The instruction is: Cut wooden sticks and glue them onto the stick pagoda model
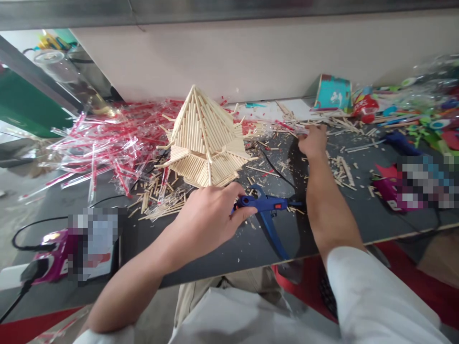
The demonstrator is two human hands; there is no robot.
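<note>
My left hand (210,217) rests on the dark table with its fingers closed on the nozzle end of a blue glue gun (267,210), which lies on its side. Just beyond that hand stands a cone-roofed model built of wooden sticks (202,138). My right hand (312,141) reaches far across the table and its fingers close on a clear plastic wrapper with red print (287,126) among loose sticks.
A heap of clear and red wrappers (107,143) covers the left of the dark table (222,248). Loose wooden sticks (340,167) lie scattered. A teal box (333,93), coloured craft bits (426,114), a magenta glue gun (46,248) and cables (32,224) sit around.
</note>
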